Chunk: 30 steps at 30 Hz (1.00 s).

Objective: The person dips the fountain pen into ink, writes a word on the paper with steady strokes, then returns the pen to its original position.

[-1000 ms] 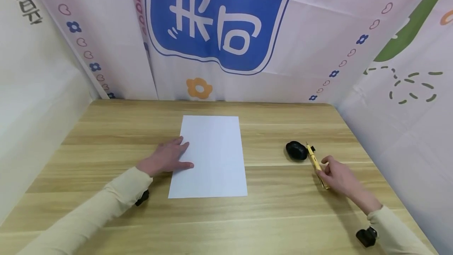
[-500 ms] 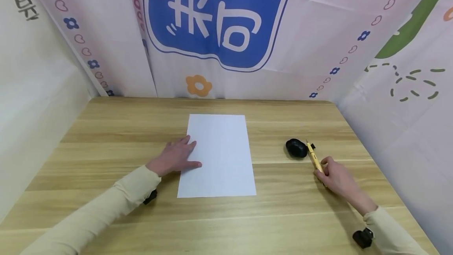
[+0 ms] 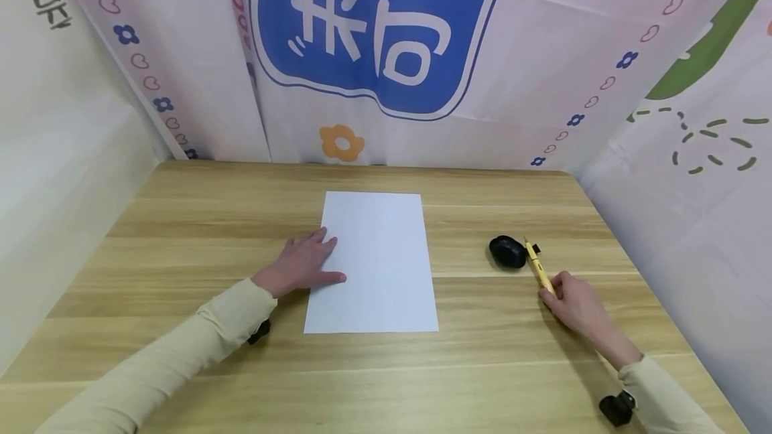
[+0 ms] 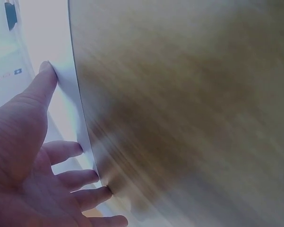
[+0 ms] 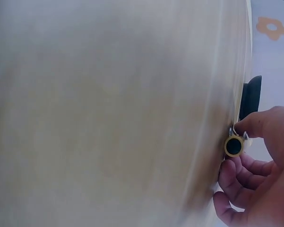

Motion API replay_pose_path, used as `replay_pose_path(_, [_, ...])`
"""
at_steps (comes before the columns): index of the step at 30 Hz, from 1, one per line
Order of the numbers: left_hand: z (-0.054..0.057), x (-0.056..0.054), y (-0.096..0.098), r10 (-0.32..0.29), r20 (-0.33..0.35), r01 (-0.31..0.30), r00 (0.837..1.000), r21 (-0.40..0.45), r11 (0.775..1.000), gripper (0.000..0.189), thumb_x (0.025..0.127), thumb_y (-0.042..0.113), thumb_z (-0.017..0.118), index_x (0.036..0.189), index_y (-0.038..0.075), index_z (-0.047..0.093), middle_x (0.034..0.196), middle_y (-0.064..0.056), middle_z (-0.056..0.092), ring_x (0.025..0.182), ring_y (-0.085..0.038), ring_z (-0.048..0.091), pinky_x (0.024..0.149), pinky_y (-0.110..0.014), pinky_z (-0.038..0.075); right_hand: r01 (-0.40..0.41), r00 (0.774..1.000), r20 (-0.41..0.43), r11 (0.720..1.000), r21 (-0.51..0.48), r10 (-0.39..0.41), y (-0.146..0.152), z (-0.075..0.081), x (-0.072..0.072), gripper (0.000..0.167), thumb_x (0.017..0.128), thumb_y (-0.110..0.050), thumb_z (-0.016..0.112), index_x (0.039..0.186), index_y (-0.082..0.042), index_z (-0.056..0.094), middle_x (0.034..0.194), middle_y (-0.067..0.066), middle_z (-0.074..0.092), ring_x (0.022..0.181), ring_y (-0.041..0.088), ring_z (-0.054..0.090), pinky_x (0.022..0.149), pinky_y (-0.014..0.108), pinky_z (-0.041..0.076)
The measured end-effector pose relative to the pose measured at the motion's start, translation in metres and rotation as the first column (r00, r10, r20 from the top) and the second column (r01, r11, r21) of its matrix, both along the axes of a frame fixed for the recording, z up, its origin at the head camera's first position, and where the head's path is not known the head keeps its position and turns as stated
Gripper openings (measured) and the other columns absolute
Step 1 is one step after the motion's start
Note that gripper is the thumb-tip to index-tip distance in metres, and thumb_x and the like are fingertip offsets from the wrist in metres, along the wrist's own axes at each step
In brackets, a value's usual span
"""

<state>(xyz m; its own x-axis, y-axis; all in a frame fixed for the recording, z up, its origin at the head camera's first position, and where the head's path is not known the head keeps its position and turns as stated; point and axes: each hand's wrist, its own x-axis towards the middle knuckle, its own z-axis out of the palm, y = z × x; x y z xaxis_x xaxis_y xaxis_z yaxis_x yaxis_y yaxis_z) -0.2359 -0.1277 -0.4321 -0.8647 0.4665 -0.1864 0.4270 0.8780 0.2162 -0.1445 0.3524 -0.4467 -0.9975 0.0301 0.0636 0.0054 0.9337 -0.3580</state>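
A sheet of white paper (image 3: pixel 382 263) lies flat on the wooden table. My left hand (image 3: pixel 304 263) rests on its left edge with fingers spread; the left wrist view shows the straight thumb (image 4: pixel 45 78) on the paper and the fingertips along the edge. On the right, my right hand (image 3: pixel 575 303) pinches a yellow fountain pen (image 3: pixel 538 266) near its back end, nib pointing away. In the right wrist view, the pen's round end (image 5: pixel 234 146) shows a yellow ring, dark centre and silver clip, between thumb and fingers. Part of the barrel is hidden by the hand.
A rounded black object (image 3: pixel 508 252) sits just left of the pen's tip, with a small black piece (image 3: pixel 536 248) to the tip's right. Printed cloth (image 3: pixel 458 142) hangs behind the table's far edge. Pale walls stand at both sides.
The paper and left hand appear further right, partly as the head view shifts. My right thumb and fingers have closed around the back end of the pen.
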Motion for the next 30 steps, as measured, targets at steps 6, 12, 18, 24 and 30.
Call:
replay_pose_path(6, [0.0,0.0,0.0,-0.004,-0.009,0.004,1.0,0.008,1.0,0.084,0.085,0.056,0.059,0.144,0.001,0.036,0.152,-0.027,0.025,0.14,-0.045,0.026,0.103,-0.071,0.024,0.06,0.998,0.005,0.996,-0.064,-0.06,0.0,0.001,0.004,0.026,0.089,-0.019,0.06,0.095,0.006,0.056,0.071,0.01,0.059,0.059,0.014,0.047,0.053,0.027,0.037])
replay_pose_path(12, [0.0,0.001,0.0,-0.005,-0.015,0.006,1.0,0.018,1.0,0.084,0.085,0.056,0.059,0.144,0.001,0.036,0.153,-0.026,0.025,0.14,-0.045,0.026,0.103,-0.071,0.024,0.132,0.989,-0.056,0.984,-0.12,-0.139,-0.001,0.005,0.007,0.026,0.089,-0.018,0.059,0.095,0.007,0.057,0.076,0.015,0.062,0.061,0.014,0.049,0.053,0.024,0.037])
replay_pose_path(18, [-0.001,0.001,0.0,-0.007,-0.024,0.008,1.0,0.025,1.0,0.084,0.084,0.057,0.06,0.144,0.001,0.037,0.152,-0.027,0.026,0.139,-0.045,0.027,0.102,-0.071,0.025,0.181,0.961,-0.176,0.965,-0.189,-0.214,-0.003,0.012,0.006,0.024,0.088,-0.019,0.06,0.093,0.005,0.062,0.077,0.016,0.063,0.061,0.009,0.048,0.054,0.022,0.037])
replay_pose_path(24, [-0.002,0.001,-0.001,-0.006,-0.023,0.007,1.0,0.029,1.0,0.084,0.085,0.056,0.06,0.144,0.001,0.037,0.152,-0.027,0.025,0.139,-0.046,0.026,0.102,-0.072,0.024,0.191,0.934,-0.261,0.959,-0.209,-0.243,-0.003,0.014,0.006,0.023,0.086,-0.018,0.064,0.094,0.003,0.065,0.079,0.016,0.065,0.061,-0.008,0.042,0.056,0.015,0.036])
replay_pose_path(30, [-0.002,0.002,-0.002,-0.002,-0.02,0.003,1.0,0.032,0.999,0.084,0.085,0.056,0.059,0.144,0.002,0.036,0.153,-0.026,0.025,0.14,-0.045,0.025,0.103,-0.072,0.023,0.187,0.916,-0.308,0.954,-0.236,-0.256,-0.006,0.017,0.008,0.022,0.084,-0.017,0.067,0.094,0.004,0.066,0.08,0.019,0.067,0.062,-0.013,0.04,0.056,0.012,0.035])
